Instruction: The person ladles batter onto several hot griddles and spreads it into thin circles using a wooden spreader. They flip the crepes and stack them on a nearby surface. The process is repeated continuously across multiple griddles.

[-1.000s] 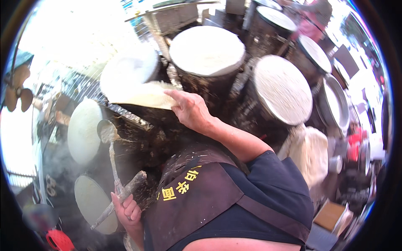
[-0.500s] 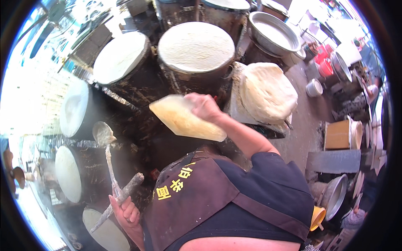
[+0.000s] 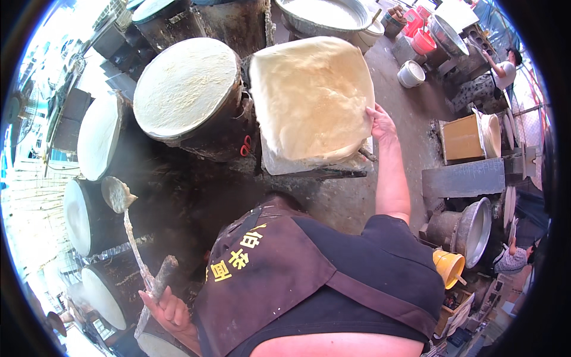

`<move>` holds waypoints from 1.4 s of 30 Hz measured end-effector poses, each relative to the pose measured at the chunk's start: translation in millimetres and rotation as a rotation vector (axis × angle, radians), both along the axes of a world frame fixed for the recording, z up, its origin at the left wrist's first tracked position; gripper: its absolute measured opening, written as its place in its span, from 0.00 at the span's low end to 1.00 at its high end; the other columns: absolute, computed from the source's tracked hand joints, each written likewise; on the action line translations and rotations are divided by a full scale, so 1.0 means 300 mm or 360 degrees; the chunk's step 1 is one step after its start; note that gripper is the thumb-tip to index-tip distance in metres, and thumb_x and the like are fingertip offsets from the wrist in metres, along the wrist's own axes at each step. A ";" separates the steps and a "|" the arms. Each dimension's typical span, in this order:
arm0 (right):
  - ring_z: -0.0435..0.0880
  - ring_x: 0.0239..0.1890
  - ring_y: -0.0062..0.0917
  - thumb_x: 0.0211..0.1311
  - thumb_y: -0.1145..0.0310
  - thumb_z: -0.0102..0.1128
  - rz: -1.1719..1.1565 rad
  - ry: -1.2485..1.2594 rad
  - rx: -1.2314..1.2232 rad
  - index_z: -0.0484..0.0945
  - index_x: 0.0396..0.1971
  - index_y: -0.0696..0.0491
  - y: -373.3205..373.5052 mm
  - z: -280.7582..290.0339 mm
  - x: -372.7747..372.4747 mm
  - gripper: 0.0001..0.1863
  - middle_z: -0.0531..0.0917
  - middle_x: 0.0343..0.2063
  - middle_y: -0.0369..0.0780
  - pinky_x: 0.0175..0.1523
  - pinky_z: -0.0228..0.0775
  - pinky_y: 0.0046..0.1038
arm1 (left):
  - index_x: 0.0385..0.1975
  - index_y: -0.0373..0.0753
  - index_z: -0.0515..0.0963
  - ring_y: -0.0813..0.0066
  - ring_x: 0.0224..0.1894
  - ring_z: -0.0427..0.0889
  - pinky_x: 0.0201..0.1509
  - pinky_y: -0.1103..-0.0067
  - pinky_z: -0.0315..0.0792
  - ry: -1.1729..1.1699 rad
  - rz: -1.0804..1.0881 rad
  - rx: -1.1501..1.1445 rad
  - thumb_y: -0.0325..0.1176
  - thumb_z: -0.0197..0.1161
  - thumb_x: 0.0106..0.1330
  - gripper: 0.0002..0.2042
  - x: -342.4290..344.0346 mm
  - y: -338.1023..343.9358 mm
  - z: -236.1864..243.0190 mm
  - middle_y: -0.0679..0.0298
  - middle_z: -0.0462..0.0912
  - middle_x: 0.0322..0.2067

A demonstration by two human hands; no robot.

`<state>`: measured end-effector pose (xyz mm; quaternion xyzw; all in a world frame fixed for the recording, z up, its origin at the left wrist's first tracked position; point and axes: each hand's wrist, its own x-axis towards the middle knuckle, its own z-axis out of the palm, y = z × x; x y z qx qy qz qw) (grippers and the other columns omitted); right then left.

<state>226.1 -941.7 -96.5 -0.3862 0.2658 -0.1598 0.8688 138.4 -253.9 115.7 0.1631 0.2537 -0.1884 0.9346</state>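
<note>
In the lower left, my left hand (image 3: 169, 309) is closed round the thin, batter-caked handle of a ladle (image 3: 118, 195) and a stubby stick-like tool (image 3: 164, 276), also crusted with batter. The ladle's bowl points up and away, with pale batter stuck in it. My right hand (image 3: 382, 124) reaches far forward and pinches the right edge of a thin, pale yellow sheet (image 3: 312, 98). That sheet lies over the top of a thick pale stack, which rests on a white-crusted board (image 3: 279, 165).
Left of the stack stands a dark drum with a round, batter-coated top (image 3: 185, 86); more drums curve down the left side. Red-handled scissors (image 3: 245, 146) hang by the near drum. A wide metal basin (image 3: 327, 13) sits beyond. People and a yellow bucket (image 3: 448, 265) are at right.
My right hand has carried the pale sheet from over the dark gap to the stack, where it now lies spread. My body has turned right; my left hand keeps its hold on the ladle.
</note>
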 end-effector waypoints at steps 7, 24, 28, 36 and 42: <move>0.82 0.43 0.34 0.53 0.86 0.60 -0.0370 0.0513 -0.0355 0.69 0.55 0.60 -0.013 -0.306 -0.042 0.27 0.80 0.44 0.46 0.48 0.79 0.35 | 0.25 0.36 0.62 0.83 0.04 0.48 0.05 0.84 0.43 -0.0224 -0.0146 -0.0245 0.64 0.41 0.68 0.30 0.019 -0.099 -0.007 0.71 0.54 0.07; 0.80 0.37 0.40 0.58 0.71 0.60 0.2233 -0.1422 -0.2172 0.64 0.64 0.47 1.339 0.632 0.259 0.32 0.77 0.37 0.48 0.44 0.75 0.36 | 0.60 0.48 0.64 0.88 0.11 0.59 0.06 0.89 0.56 0.0047 0.0003 0.0199 0.55 0.43 0.72 0.24 0.183 -0.279 -0.055 0.71 0.60 0.18; 0.83 0.45 0.31 0.62 0.76 0.52 0.1262 -0.0999 -0.1624 0.72 0.59 0.48 1.093 0.297 0.537 0.24 0.82 0.46 0.48 0.50 0.75 0.30 | 0.66 0.49 0.57 0.88 0.12 0.59 0.09 0.88 0.58 -0.0338 0.0066 -0.0005 0.44 0.36 0.77 0.20 0.065 -0.231 -0.055 0.70 0.58 0.19; 0.81 0.39 0.49 0.58 0.73 0.45 0.1322 -0.0085 -0.2759 0.67 0.61 0.41 0.864 0.174 0.767 0.28 0.81 0.31 0.56 0.45 0.71 0.45 | 0.68 0.51 0.54 0.88 0.11 0.58 0.07 0.89 0.57 -0.0300 0.0514 -0.0069 0.43 0.35 0.78 0.21 -0.139 -0.220 0.008 0.71 0.59 0.20; 0.81 0.34 0.49 0.56 0.78 0.45 0.1512 -0.0173 -0.3025 0.66 0.62 0.43 0.789 0.281 0.715 0.30 0.80 0.27 0.56 0.42 0.71 0.44 | 0.69 0.55 0.51 0.89 0.10 0.57 0.06 0.89 0.55 -0.0407 0.0604 -0.0033 0.44 0.35 0.77 0.21 -0.183 -0.195 0.023 0.71 0.59 0.20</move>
